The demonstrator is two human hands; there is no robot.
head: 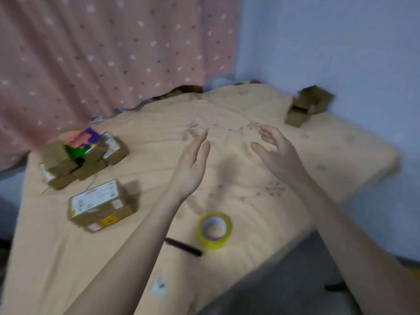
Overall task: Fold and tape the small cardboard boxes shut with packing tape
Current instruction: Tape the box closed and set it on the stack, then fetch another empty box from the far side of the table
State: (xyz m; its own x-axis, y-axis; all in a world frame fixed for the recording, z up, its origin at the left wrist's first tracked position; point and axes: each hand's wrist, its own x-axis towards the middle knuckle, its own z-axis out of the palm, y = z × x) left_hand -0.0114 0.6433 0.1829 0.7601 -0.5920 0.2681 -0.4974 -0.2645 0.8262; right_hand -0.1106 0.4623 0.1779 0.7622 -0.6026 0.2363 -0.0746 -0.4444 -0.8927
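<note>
far boxes (pixel 306 105) blurred, box labels (pixel 95 197) illegible

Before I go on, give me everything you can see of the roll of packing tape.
The tape roll is yellow, with a pale inner core ring, and looks fairly full. It lies flat on its side on the peach bedsheet, near the front edge, hole facing up. No loose end is visible; the picture is blurred. A black pen-like thing lies just to its left, close to it; contact is unclear. Neither hand touches it: the left hand and right hand hover open, beyond it.
</note>
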